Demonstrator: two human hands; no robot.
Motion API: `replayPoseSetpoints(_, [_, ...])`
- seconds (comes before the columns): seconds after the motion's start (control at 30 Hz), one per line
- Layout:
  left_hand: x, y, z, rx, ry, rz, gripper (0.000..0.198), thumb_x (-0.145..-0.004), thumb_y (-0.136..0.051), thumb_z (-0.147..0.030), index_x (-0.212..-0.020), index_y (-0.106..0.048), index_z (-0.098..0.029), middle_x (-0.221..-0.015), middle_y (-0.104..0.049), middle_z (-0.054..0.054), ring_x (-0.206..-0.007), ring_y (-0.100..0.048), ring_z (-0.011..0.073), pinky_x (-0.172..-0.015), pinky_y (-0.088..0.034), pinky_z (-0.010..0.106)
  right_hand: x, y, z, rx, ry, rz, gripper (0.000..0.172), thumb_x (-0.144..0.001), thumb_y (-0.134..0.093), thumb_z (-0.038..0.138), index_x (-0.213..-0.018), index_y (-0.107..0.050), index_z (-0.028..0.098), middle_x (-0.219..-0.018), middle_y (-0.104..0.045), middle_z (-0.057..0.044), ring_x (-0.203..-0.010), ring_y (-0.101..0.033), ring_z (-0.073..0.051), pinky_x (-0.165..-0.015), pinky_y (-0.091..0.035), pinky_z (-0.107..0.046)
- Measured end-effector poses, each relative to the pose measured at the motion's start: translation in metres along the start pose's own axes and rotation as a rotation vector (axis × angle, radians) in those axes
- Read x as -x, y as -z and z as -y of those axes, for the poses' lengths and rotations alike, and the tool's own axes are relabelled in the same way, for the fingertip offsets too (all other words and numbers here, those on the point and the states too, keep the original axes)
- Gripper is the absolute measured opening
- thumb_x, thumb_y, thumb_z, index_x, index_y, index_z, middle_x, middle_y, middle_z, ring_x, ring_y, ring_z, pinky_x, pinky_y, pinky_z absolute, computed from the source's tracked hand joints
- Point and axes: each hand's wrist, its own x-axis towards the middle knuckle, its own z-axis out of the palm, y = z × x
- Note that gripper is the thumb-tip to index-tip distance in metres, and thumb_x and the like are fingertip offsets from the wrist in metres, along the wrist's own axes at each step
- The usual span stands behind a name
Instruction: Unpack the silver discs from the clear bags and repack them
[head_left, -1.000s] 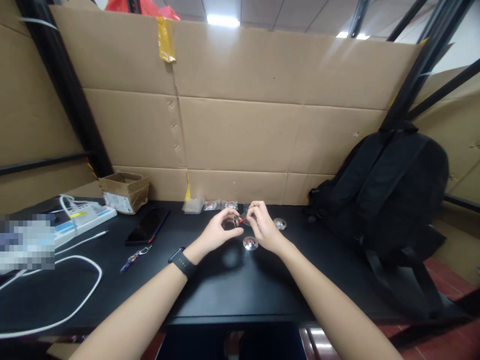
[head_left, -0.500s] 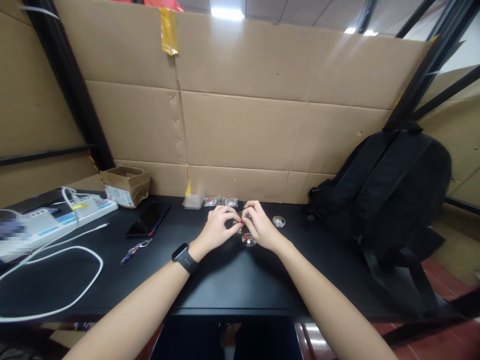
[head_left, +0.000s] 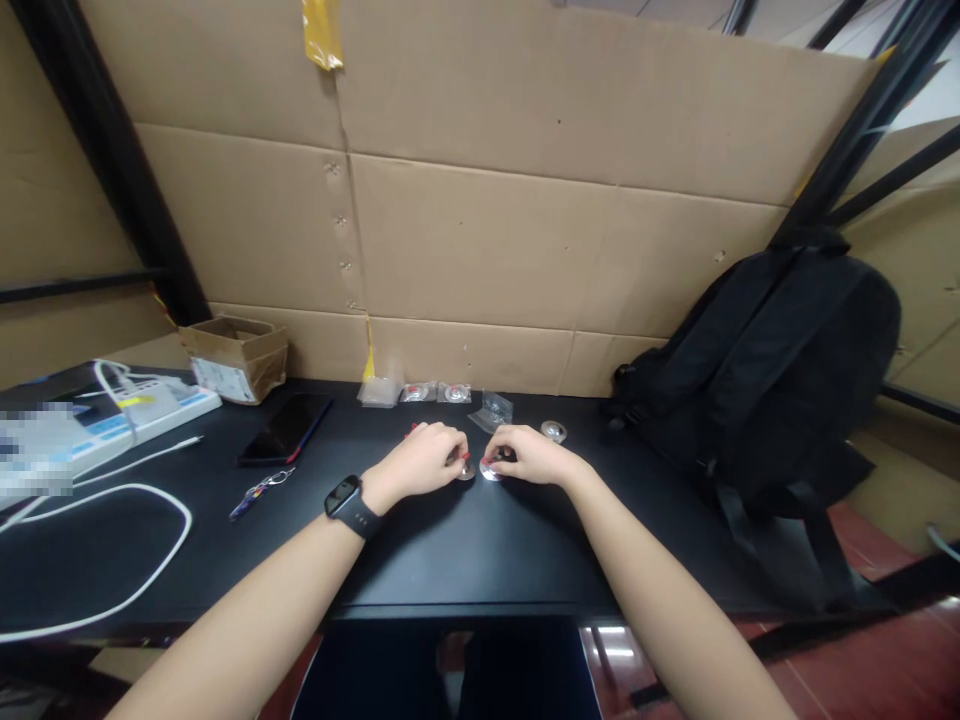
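My left hand (head_left: 429,460), with a black watch on its wrist, pinches a small shiny disc (head_left: 466,470) with a red part on top. Close beside it, my right hand (head_left: 529,455) has its fingertips closed on the red part of another shiny disc (head_left: 490,470). Both discs are low over the black table, partly hidden by the fingers. A clear round piece (head_left: 553,431) lies right of my right hand. Behind the hands is an opened clear plastic bag (head_left: 493,411). Something small and red (head_left: 411,430) shows behind my left hand.
Two bagged discs (head_left: 454,393) and a stack of clear bags (head_left: 380,391) lie along the cardboard wall (head_left: 465,260). At left are a phone (head_left: 286,430), a keychain (head_left: 259,492), an open box (head_left: 238,358), a power strip (head_left: 142,425) and white cable; at right, a black backpack (head_left: 780,350).
My hands have moved apart slightly, each now at its own disc. The plastic bag behind them has come into view. The camera has tilted down a little.
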Motion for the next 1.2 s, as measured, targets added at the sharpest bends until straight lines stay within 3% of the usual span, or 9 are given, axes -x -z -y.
replayPoseSetpoints(0.27, [0.003, 0.001, -0.006, -0.061, -0.072, 0.036, 0.014, -0.092, -0.053, -0.023, -0.085, -0.065, -0.022, -0.086, -0.069, 0.003, -0.083, -0.062, 0.021, -0.073, -0.041, 0.03, 0.001, 0.002, 0.001, -0.005, -0.03, -0.04, 0.006, -0.081, -0.066, 0.012, -0.084, -0.069, 0.017, -0.079, -0.068, -0.002, -0.07, -0.06, -0.014, -0.067, -0.043, -0.023])
replayPoseSetpoints(0.6, [0.001, -0.003, -0.01, -0.061, -0.055, 0.036, 0.011, -0.09, -0.061, -0.025, -0.082, -0.067, -0.022, -0.085, -0.07, 0.003, -0.087, -0.062, 0.0216, -0.075, -0.04, 0.03, 0.01, 0.019, -0.001, -0.098, -0.108, -0.093, 0.006, -0.087, -0.061, 0.018, -0.082, -0.065, 0.017, -0.077, -0.069, -0.003, -0.065, -0.062, -0.014, -0.063, -0.043, -0.024])
replayPoseSetpoints(0.77, [-0.002, 0.003, -0.019, -0.072, 0.011, -0.1, 0.009, -0.094, -0.057, -0.024, -0.09, -0.065, -0.022, -0.09, -0.071, 0.003, -0.089, -0.06, 0.0221, -0.08, -0.037, 0.033, 0.005, 0.018, 0.01, -0.186, -0.035, -0.296, 0.006, -0.091, -0.057, 0.02, -0.088, -0.062, 0.019, -0.086, -0.068, -0.004, -0.072, -0.061, -0.015, -0.067, -0.046, -0.025])
replayPoseSetpoints(1.0, [-0.006, 0.007, -0.011, 0.218, 0.158, -0.328, 0.012, -0.096, -0.054, -0.029, -0.094, -0.064, -0.024, -0.098, -0.072, 0.001, -0.094, -0.063, 0.0205, -0.088, -0.04, 0.034, 0.003, 0.014, 0.005, -0.191, -0.059, -0.381, 0.006, -0.091, -0.059, 0.023, -0.087, -0.062, 0.019, -0.084, -0.066, -0.003, -0.07, -0.06, -0.015, -0.067, -0.047, -0.028])
replayPoseSetpoints(1.2, [-0.012, -0.005, -0.003, 0.689, 0.197, -0.334, 0.017, -0.094, -0.054, -0.035, -0.093, -0.064, -0.021, -0.096, -0.072, 0.004, -0.091, -0.067, 0.0191, -0.081, -0.049, 0.029, -0.005, 0.008, 0.009, -0.616, -0.048, -0.584, 0.019, -0.089, -0.065, 0.038, -0.092, -0.061, 0.02, -0.091, -0.067, -0.005, -0.083, -0.067, -0.019, -0.08, -0.054, -0.033])
